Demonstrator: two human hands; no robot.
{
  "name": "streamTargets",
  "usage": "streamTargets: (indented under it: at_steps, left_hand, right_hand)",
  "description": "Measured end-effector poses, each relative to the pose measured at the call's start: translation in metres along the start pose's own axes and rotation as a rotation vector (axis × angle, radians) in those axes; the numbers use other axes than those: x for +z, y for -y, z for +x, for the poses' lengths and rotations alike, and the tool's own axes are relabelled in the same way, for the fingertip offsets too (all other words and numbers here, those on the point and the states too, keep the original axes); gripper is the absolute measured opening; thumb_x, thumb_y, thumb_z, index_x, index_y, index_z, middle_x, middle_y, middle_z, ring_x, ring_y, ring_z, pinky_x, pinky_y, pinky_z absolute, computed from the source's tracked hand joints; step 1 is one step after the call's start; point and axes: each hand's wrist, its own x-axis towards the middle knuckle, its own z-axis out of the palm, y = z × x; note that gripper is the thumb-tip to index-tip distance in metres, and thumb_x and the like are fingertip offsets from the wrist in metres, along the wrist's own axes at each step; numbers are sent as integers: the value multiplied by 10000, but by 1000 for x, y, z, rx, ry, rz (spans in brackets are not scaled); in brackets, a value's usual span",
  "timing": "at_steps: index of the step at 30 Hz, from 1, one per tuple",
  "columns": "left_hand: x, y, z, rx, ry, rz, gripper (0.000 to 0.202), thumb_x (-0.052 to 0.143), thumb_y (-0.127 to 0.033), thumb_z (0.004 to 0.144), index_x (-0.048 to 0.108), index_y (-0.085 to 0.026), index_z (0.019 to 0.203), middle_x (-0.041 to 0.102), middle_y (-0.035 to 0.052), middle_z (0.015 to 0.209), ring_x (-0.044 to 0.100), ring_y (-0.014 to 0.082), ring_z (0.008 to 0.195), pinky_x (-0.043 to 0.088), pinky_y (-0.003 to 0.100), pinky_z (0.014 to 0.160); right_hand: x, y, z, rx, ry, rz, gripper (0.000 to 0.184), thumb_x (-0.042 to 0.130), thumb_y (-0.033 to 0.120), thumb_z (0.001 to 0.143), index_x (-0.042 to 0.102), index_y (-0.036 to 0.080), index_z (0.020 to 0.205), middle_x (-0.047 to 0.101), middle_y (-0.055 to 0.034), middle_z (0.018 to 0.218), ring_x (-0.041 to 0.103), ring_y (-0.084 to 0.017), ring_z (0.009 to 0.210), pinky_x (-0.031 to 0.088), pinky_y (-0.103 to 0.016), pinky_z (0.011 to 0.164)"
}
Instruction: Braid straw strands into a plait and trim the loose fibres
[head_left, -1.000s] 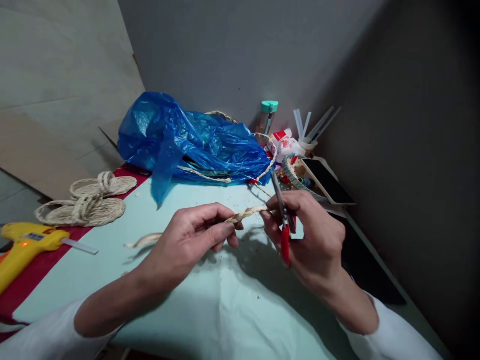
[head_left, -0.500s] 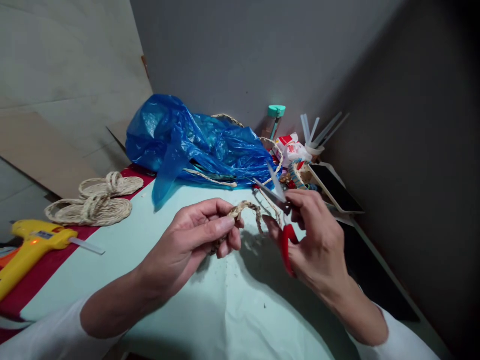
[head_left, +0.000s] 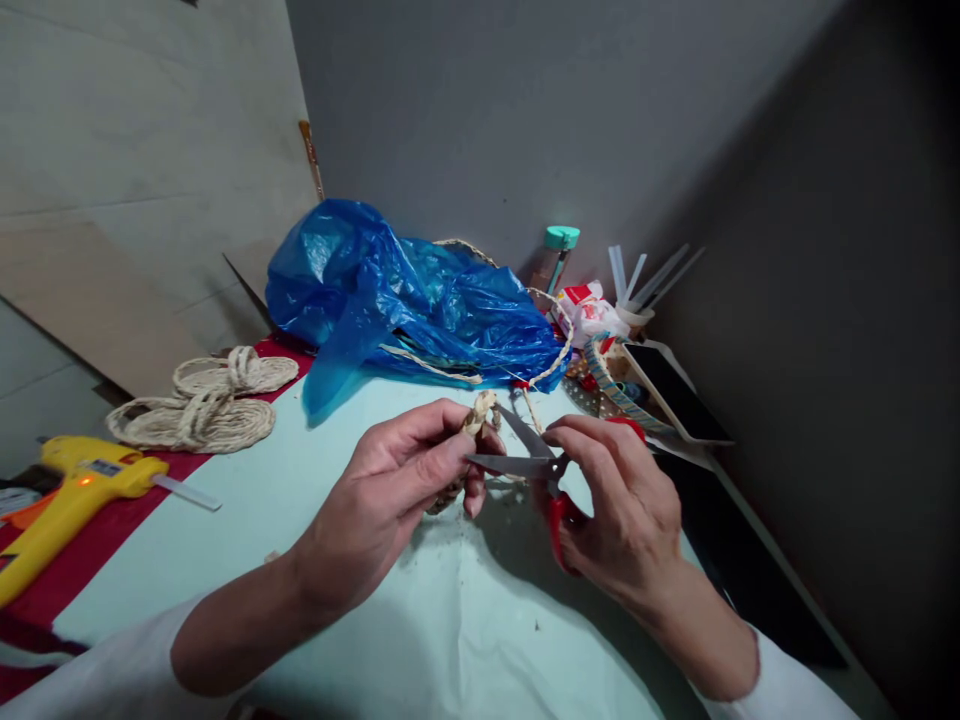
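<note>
My left hand (head_left: pixel 390 495) is closed in a pinch on a short braided straw cord (head_left: pixel 480 412), whose end sticks up above my fingers. My right hand (head_left: pixel 611 500) grips red-handled scissors (head_left: pixel 525 462). Their blades are spread and point left, with the cord between them just above my left fingertips. Both hands hover over a pale green sheet (head_left: pixel 420 620) on the table.
A crumpled blue plastic bag (head_left: pixel 405 300) lies behind the hands. Two woven straw soles (head_left: pixel 202 400) sit at the left on red cloth beside a yellow glue gun (head_left: pixel 71 495). At the back right stand a teal-capped bottle (head_left: pixel 556 258), glue sticks (head_left: pixel 637 280) and a phone (head_left: pixel 675 392).
The cord, stretched between both hands a second ago, is now bunched in my left hand. The scissors have swung down from upright, opened, and closed in on the cord.
</note>
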Motion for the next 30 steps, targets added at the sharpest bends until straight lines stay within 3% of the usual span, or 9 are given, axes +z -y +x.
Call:
streamTargets:
  at_steps: [6, 13, 15, 18, 21, 23, 26, 28, 30]
  left_hand:
    - [1, 8, -2, 5, 15, 168, 157, 586, -251, 961, 737, -222, 933, 613, 2, 859, 569, 109, 739, 470, 212, 736]
    - [0, 12, -3, -22, 18, 338, 203, 536, -306, 991, 689, -212, 895, 563, -9, 775, 485, 99, 672, 424, 212, 639]
    - [0, 11, -5, 9, -14, 441, 176, 527, -327, 996, 668, -230, 955, 554, -21, 741, 474, 98, 654, 408, 204, 609]
    - [1, 11, -9, 122, -101, 611, 124, 544, -311, 988, 600, -279, 1094, 578, -44, 746, 530, 98, 662, 423, 193, 599]
    - [2, 11, -10, 329, -165, 881, 121, 575, -217, 963, 602, -259, 1073, 644, -39, 825, 593, 99, 698, 469, 197, 664]
    - [1, 11, -8, 532, -128, 1054, 143, 580, -132, 941, 638, -211, 1045, 676, -11, 872, 616, 109, 742, 483, 206, 716]
    - [-2, 9, -4, 755, -49, 1181, 203, 565, -40, 922, 671, -136, 1065, 690, 35, 902, 629, 121, 808, 492, 212, 763]
    - [-5, 7, -1, 790, -56, 1256, 228, 548, -17, 927, 679, -89, 1100, 684, 61, 905, 633, 122, 826, 498, 210, 770]
    - [-9, 4, 2, 775, -69, 1337, 253, 518, -10, 938, 683, -44, 1128, 684, 94, 929, 645, 128, 854, 507, 210, 779]
  right_hand:
    - [-2, 2, 1, 10, 13, -7, 365, 560, 67, 796, 529, 170, 1145, 667, -142, 1019, 621, -243, 853, 526, -361, 717]
    - [-1, 6, 2, 48, 57, 53, 375, 530, 54, 782, 525, 179, 1136, 650, -133, 1039, 605, -235, 857, 515, -363, 739]
    - [-1, 6, 2, 98, 60, 85, 360, 530, 55, 784, 529, 184, 1120, 646, -125, 1034, 606, -237, 883, 513, -362, 755]
    - [-2, 6, 3, 231, 71, 187, 306, 551, 85, 824, 539, 184, 1113, 643, -105, 1009, 597, -213, 836, 503, -334, 726]
    - [-1, 10, 4, 450, 141, 444, 311, 583, 159, 885, 536, 194, 1190, 650, -72, 1028, 566, -146, 703, 498, -283, 667]
    - [0, 14, 5, 574, 221, 663, 350, 611, 226, 900, 521, 209, 1238, 657, -58, 1055, 572, -125, 679, 502, -264, 655]
    - [0, 19, 9, 632, 310, 836, 225, 618, 266, 896, 574, 196, 1106, 655, -26, 916, 569, -127, 680, 486, -256, 654]
    - [-4, 19, 12, 646, 320, 809, 93, 596, 262, 904, 595, 193, 966, 603, 3, 782, 511, -117, 634, 446, -242, 610]
    - [-11, 17, 16, 671, 284, 740, 76, 585, 275, 911, 593, 201, 898, 552, 17, 730, 455, -108, 600, 402, -233, 567]
